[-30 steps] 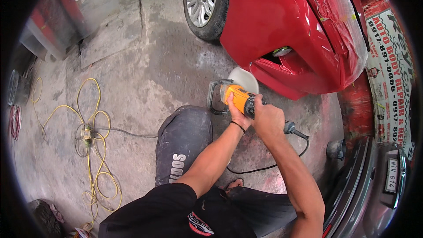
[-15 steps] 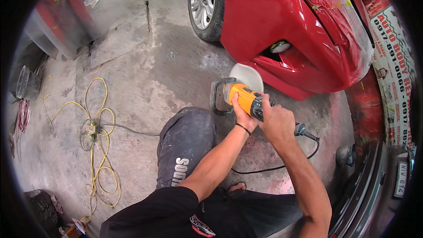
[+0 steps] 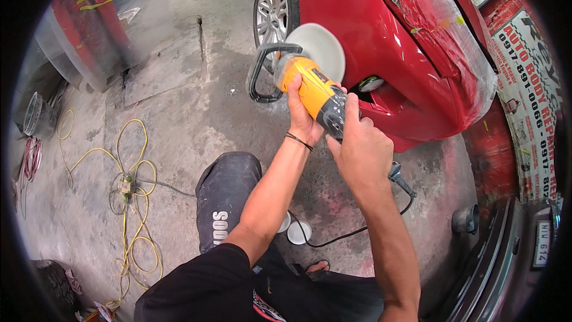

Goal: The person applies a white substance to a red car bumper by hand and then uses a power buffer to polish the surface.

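Note:
A yellow and black power polisher (image 3: pixel 314 88) is held up by both hands in front of the red car bumper (image 3: pixel 411 77). My left hand (image 3: pixel 302 116) wraps the yellow body from below, a dark band at its wrist. My right hand (image 3: pixel 364 152) grips the black rear part, fingers partly hidden. The round white polishing pad (image 3: pixel 326 53) at the tool's far end overlaps the bumper beside the wheel (image 3: pixel 275 9); whether it touches the paint I cannot tell. A black loop handle (image 3: pixel 256 77) sticks out to the left.
A black power cord (image 3: pixel 333 241) runs from the polisher across the floor. Yellow extension cord (image 3: pixel 140 244) lies looped at left. Two round white lids or dishes (image 3: pixel 299 232) sit near my foot. A dark bucket (image 3: pixel 466 219) and another car's bumper (image 3: pixel 485 262) are at right.
Both hands have raised the polisher up and to the left, bringing its pad from low beside the bumper to near the wheel. The white round items by my foot have come into view.

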Motion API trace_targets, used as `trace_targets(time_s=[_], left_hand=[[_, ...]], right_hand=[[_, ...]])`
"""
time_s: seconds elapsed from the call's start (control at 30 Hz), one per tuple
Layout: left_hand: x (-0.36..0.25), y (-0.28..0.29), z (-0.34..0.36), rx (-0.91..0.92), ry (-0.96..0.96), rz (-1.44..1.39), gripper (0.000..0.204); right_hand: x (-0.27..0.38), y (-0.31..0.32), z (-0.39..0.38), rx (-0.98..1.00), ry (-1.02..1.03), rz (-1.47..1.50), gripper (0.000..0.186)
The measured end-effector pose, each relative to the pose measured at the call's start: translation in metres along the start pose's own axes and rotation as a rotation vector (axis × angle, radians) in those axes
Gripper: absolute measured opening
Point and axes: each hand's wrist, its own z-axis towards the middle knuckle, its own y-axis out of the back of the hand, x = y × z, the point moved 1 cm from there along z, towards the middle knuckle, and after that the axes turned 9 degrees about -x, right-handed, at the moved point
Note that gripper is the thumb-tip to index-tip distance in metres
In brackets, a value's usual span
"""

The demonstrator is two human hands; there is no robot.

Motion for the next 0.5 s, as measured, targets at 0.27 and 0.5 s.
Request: trace_targets(time_s=[0.27,0.5], left_hand=[[-0.004,0.051,0.001,-0.095,0.113,-0.015,0.086],[0.022,0.073,-0.021,-0.196,0.187,-0.025,0.082]], right_hand=[[0.02,-0.024,0.0,0.151,-0.06,0.037,0.1],[0.006,-0.039,-0.023,0.264,-0.16,0.08,0.1]])
